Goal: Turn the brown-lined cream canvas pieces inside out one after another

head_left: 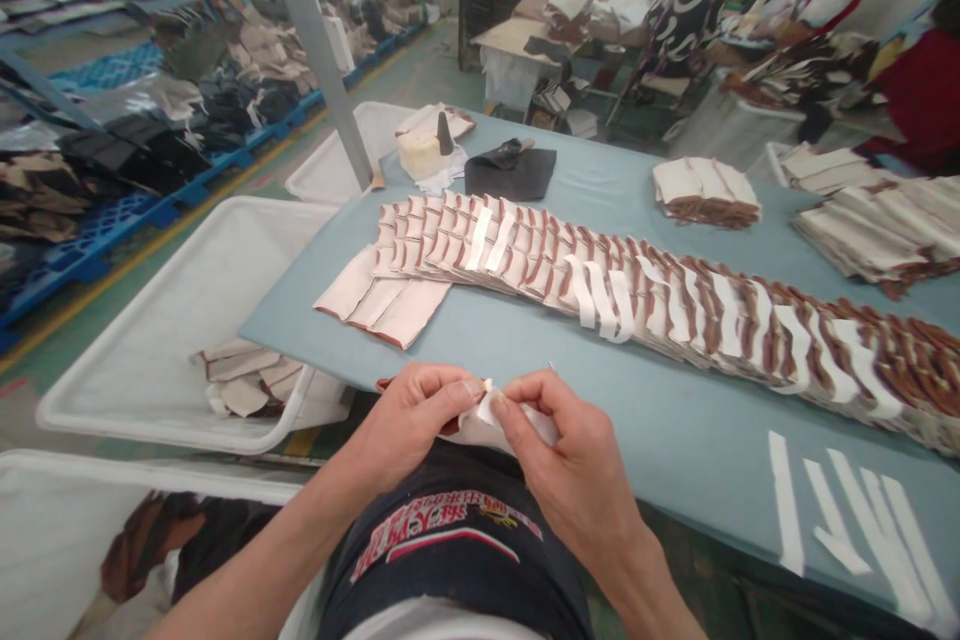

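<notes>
Left hand: I see the left hand (420, 415) with thumb and fingers pinched on the white piece (480, 428), at the table's near edge.
Right hand: the right hand (566, 430) pinches the same piece beside it; thumbs close together, fingertips nearly meeting.
White piece: between both hands, at the table's near edge, in front of the apron (457, 530). Some brown shows beside the left fingers; I can't make out its full outline.
Feel: I judge it light, soft and limp, likely to crease or fold rather than break; I expect little slip.
Grip: I would take it by the edge, thumb against fingertips, one hand each side of the spot being worked.
Table (510, 340): a long row (517, 255) of overlapping pieces runs across its middle, white strips lying over it; one flat piece (382, 300) lies towards its left end.
Loose strips (786, 510): on the table's near right part.
Bin (150, 360): left of the table.
</notes>
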Demonstrator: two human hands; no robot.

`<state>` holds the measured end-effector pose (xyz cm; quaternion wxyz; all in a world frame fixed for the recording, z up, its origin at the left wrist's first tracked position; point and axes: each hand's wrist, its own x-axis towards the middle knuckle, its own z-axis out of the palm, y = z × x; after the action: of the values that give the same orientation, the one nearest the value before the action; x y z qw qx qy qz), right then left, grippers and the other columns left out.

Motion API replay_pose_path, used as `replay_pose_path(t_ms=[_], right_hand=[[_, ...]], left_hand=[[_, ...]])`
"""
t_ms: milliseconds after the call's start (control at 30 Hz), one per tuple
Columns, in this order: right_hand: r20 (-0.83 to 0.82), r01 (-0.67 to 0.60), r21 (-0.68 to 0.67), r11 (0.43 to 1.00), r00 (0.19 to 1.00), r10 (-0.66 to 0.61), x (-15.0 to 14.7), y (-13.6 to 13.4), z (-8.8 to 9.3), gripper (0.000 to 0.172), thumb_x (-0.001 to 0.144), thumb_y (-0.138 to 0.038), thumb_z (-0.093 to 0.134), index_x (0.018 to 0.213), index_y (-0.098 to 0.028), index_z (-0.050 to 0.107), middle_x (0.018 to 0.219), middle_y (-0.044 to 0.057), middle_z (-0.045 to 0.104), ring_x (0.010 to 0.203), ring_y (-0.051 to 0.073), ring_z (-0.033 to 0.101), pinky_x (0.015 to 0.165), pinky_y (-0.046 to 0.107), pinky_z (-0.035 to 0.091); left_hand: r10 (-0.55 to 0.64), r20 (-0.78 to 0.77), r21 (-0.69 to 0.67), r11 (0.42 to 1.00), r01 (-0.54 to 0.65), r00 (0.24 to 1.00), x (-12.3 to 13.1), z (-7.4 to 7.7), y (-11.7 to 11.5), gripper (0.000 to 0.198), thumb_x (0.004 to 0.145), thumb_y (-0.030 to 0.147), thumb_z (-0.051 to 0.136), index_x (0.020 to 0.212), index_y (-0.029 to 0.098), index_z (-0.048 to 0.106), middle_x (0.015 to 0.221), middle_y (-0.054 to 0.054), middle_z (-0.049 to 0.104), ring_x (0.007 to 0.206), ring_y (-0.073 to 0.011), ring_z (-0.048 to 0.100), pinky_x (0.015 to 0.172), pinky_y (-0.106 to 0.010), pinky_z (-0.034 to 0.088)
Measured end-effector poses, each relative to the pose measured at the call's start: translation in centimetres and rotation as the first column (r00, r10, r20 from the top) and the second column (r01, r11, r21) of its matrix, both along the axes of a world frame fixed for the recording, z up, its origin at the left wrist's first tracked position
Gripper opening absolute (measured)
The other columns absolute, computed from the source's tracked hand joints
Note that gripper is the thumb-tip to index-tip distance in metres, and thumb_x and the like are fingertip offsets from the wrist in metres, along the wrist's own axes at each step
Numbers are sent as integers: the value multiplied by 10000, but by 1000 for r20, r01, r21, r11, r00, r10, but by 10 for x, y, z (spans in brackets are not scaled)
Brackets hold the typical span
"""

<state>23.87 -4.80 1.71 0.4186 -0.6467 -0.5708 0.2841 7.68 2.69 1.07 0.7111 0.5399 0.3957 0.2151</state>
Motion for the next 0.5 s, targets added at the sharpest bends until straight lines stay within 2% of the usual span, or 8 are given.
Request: replay_pose_path(t_ms=[300, 500], right_hand=[[157, 10, 73, 997, 987, -21, -1, 2, -5, 170, 1002, -302, 600, 856, -230, 648, 747, 0, 725, 644, 151, 659, 634, 253, 419], [185, 94, 35, 995, 978, -99, -2, 7, -5, 168, 961, -333, 614, 826, -234, 622, 667, -9, 707, 533, 152, 617, 550, 261, 391]], left_hand=[[45, -33, 47, 998, -44, 998, 2, -7, 2, 393, 858, 460, 597, 608, 164, 532, 620, 19, 417, 605, -121, 371, 561, -235, 309], [75, -26, 31, 997, -74, 997, 6, -6, 3, 424, 895, 496, 592, 631, 170, 527, 605, 23, 399, 593, -121, 368, 543, -231, 310]])
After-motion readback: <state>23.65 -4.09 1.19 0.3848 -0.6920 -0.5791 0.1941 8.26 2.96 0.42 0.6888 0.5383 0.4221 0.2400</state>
